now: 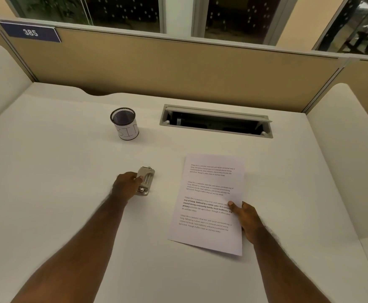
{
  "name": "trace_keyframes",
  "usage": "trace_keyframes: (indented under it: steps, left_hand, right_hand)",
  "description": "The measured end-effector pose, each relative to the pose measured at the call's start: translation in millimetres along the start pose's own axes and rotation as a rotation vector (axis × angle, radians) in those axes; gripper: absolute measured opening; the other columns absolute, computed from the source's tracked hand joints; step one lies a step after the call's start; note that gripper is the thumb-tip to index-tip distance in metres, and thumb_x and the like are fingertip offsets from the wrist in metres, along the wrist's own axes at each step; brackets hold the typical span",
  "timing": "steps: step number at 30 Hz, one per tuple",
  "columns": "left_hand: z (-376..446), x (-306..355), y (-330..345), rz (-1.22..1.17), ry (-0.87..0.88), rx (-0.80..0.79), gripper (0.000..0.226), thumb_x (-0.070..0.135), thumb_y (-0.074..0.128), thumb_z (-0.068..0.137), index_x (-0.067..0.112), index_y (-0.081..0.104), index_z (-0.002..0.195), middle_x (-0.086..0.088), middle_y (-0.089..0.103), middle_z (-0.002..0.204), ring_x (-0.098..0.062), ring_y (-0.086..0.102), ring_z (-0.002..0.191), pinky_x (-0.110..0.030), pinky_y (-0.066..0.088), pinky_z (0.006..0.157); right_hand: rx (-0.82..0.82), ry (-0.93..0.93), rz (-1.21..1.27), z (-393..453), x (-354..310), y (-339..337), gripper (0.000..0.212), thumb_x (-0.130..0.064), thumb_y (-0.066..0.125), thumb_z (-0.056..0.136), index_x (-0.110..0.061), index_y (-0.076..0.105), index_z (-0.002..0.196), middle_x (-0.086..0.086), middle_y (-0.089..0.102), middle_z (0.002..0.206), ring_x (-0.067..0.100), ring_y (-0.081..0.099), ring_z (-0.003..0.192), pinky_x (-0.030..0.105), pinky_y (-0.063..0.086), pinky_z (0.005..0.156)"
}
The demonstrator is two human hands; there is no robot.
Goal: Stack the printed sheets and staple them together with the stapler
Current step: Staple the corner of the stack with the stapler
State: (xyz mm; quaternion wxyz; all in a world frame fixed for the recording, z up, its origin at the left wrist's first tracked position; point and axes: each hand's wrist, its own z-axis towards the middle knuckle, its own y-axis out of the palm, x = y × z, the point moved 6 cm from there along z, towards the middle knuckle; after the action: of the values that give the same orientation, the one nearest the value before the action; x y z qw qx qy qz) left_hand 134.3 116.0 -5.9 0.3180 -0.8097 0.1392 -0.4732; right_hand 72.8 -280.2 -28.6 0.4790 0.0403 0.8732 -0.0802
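Bench: a wide, pale bench (58, 193) fills most of the view. It looks plain and smooth.
Back wall: a tan divider panel (178, 68) stands along the far edge of the bench.
Sign: a dark blue sign (30, 32) with the number 385 sits at the top left of the panel.
Windows: dark windows (124, 12) are above the panel, with small spots of light in them.
Side walls: low, pale, rounded walls (1, 79) stand at the left and right of the bench.
Slot: a long grey slot (215, 121) with its flap up is set into the bench near the back. It is dark inside, and I cannot tell what is in it.
Cup: a round black mesh cup (124, 123) stands left of the slot. A white paper with letters is wrapped around it. Nothing shows inside it.
Printed sheets: the printed sheets (209, 202) lie flat on the bench on the right side, a bit tilted. I cannot tell how many there are.
Stapler: the silver stapler (145, 181) rests on the bench, left of the sheets and apart from them.
Left hand: the left hand (125, 185) is wrapped around the stapler, fingers on its side.
Right hand: the right hand (247, 219) pinches the right edge of the sheets, thumb on top.
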Motion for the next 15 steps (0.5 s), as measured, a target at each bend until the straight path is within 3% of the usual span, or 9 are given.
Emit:
trace_keyframes:
  steps: [4, 9, 15]
  left_hand:
    - [-6, 10, 12, -0.192, -0.029, -0.125, 0.018, 0.015, 0.067, 0.087, 0.01, 0.062, 0.07, -0.009, 0.064, 0.071, -0.022, 0.058, 0.075, -0.035, 0.047, 0.072]
    - [-27, 20, 35, -0.264, -0.011, -0.201, 0.013, 0.016, 0.068, 0.087, 0.012, 0.063, 0.076, -0.008, 0.062, 0.077, -0.022, 0.057, 0.071, -0.032, 0.044, 0.069]
    - [-46, 29, 61, -0.36, -0.038, -0.26, 0.003, 0.016, 0.065, 0.09, 0.013, 0.064, 0.091, -0.003, 0.065, 0.082, -0.017, 0.059, 0.071, -0.032, 0.048, 0.07]
  right_hand:
    - [-0.018, -0.001, 0.021, 3, 0, 2, 0.027, -0.014, 0.063, 0.091, -0.003, 0.064, 0.116, 0.018, 0.07, 0.115, 0.038, 0.066, 0.105, 0.055, 0.05, 0.097]
    - [-0.019, -0.015, 0.038, 3, 0, 3, 0.021, -0.014, 0.064, 0.091, -0.006, 0.066, 0.11, 0.018, 0.071, 0.112, 0.037, 0.067, 0.104, 0.056, 0.05, 0.097]
    - [-0.036, -0.007, 0.047, 3, 2, 4, 0.027, -0.014, 0.062, 0.092, -0.003, 0.064, 0.117, 0.019, 0.07, 0.115, 0.039, 0.066, 0.106, 0.058, 0.049, 0.098]
